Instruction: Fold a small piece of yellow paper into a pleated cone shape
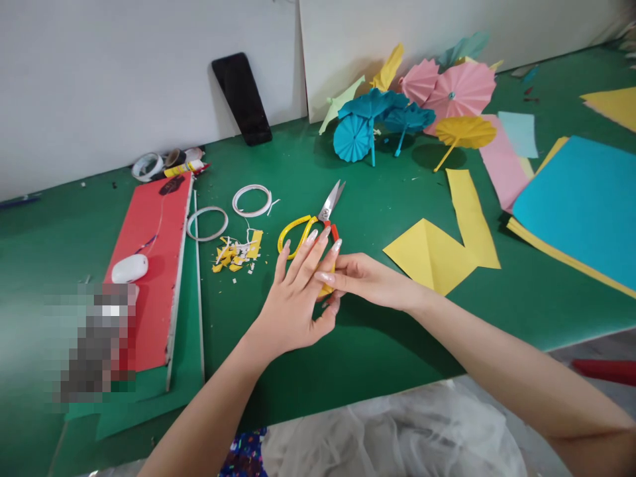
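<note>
two hands: left hand [298, 301] and right hand [370, 281] meet just below the scissors [311, 228], touching each other.
left fingers: fanned out straight, tips over the scissors' handles; thumb curled under toward the yellow bit; cannot tell whether it pinches.
right fingers: drawn together, closed on the yellow bit.
yellow bit [325, 289]: small paper piece just below the scissors' handles, mostly hidden between the hands.
scissors: flat on the green mat [368, 344], tips pointing away from the hands.
scraps [237, 253]: little yellow and white cuttings, just left of the scissors.
tape rings [252, 200]: two, up and left of the scissors.
red board [152, 265]: well left of the scissors.
umbrellas [412, 106]: paper ones in a heap, well beyond the scissors, by the wall.
yellow sheet [442, 252]: right of the scissors.
blue sheet [581, 205]: far right of the scissors.
doing it well: my judgement only. a piece this small wants the pads, not the long nails; wrists low to the mat for steadiness; spare left fingers clear of the scissors so nothing gets nudged.
</note>
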Demonstrator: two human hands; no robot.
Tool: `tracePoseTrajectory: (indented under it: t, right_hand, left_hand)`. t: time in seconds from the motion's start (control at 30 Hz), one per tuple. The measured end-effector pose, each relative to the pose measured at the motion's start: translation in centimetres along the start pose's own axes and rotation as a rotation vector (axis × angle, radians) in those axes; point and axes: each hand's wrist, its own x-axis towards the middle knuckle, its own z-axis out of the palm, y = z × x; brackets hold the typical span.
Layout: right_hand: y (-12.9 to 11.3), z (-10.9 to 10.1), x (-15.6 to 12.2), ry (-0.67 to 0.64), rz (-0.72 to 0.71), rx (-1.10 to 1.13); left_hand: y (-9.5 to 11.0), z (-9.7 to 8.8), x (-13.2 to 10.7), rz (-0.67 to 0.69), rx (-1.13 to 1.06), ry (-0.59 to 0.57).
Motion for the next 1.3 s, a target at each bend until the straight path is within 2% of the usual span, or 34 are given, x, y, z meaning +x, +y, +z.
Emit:
tracePoseTrajectory:
  t: [0.07, 0.13, 0.2, 0.27, 0.33, 0.43, 0.5, 0.63, 0.7, 0.77, 0.9, 1.03, 1.1, 1.17, 1.3]
  right_hand:
    - [0.1, -0.1, 0.1, 0.062, 0.036, -0.038]
    - [-0.1, -0.2, 0.0, 0.056, 0.074, -0.067]
    - [-0.3, -0.3, 0.0, -0.004, 0.105, -0.096]
    - [-0.5, -0.4, -0.1, -0.053, 0.129, -0.13]
    - [-0.5, -0.3, -0.2, -0.073, 0.144, -0.165]
    - [-0.4, -0.1, -0.4, -0.104, 0.154, -0.217]
    - [-0.2, 0.0, -0.5, -0.133, 0.154, -0.256]
    - [0.1, 0.0, -0.6, -0.261, 0.187, -0.303]
    - [0.2, 0.1, -0.5, -0.305, 0.215, -0.302]
    - [0.3, 0.3, -0.5, -0.283, 0.225, -0.295]
    - [0.3, 0.4, -0.4, -0.168, 0.223, -0.269]
    - [-0.1, 0.3, -0.3, -0.148, 0.225, -0.25]
    - [-0.3, 0.2, -0.3, -0.134, 0.232, -0.264]
    - [-0.4, 0.2, -0.4, -0.118, 0.238, -0.278]
    - [-0.3, 0.2, -0.4, -0.122, 0.238, -0.286]
  left_hand:
    - [-0.4, -0.4, 0.1, -0.077, -0.288, -0.096]
    - [-1.3, -0.9, 0.3, -0.173, -0.68, -0.143]
    - [-2.3, -1.2, 0.5, -0.263, -0.997, -0.041]
    - [-3.0, -1.4, 0.7, -0.355, -1.129, 0.087]
    - [-3.1, -1.4, 0.7, -0.435, -1.074, 0.133]
    - [-2.3, -1.4, 0.6, -0.47, -0.803, 0.102]
    - [-1.5, -1.4, 0.6, -0.436, -0.703, 0.024]
    - [-0.6, -1.5, 0.6, -0.392, -0.735, -0.206]
    - [-0.5, -1.5, 0.6, -0.393, -0.753, -0.259]
    - [-0.6, -1.5, 0.7, -0.402, -0.765, -0.241]
    - [-0.8, -1.3, 0.8, -0.481, -0.803, -0.097]
    - [-1.3, -1.0, 0.7, -0.622, -0.959, -0.035]
    - [-1.5, -0.9, 0.7, -0.65, -0.956, -0.01]
    - [-1.7, -1.1, 0.7, -0.618, -0.914, -0.011]
    - [-1.7, -1.5, 0.7, -0.511, -0.798, -0.094]
